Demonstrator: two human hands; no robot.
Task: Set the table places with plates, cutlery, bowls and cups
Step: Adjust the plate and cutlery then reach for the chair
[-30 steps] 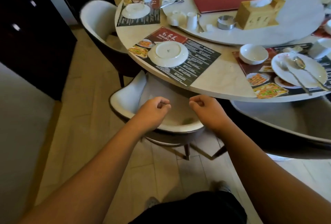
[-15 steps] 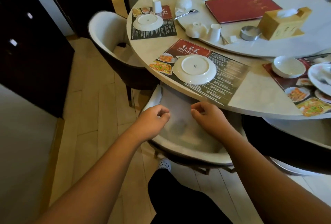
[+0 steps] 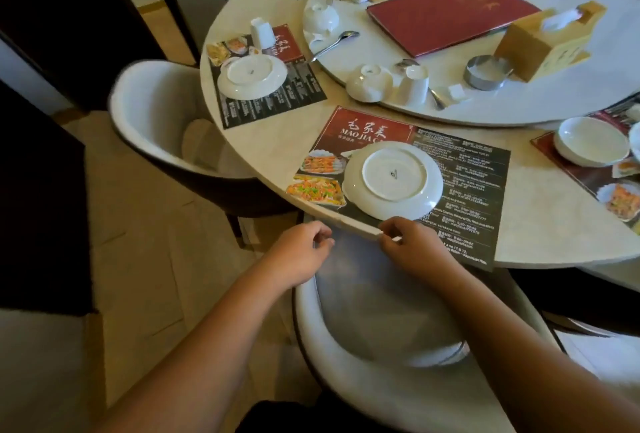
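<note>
Head view, hands point(image 3: 356, 249) now nearer upturned plate point(image 3: 393, 180), table edge

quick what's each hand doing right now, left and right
Left hand: fingers loosely curled, holding nothing, just short of the table edge.
Right hand: fingers curled at the table edge; a grip cannot be told.
</note>
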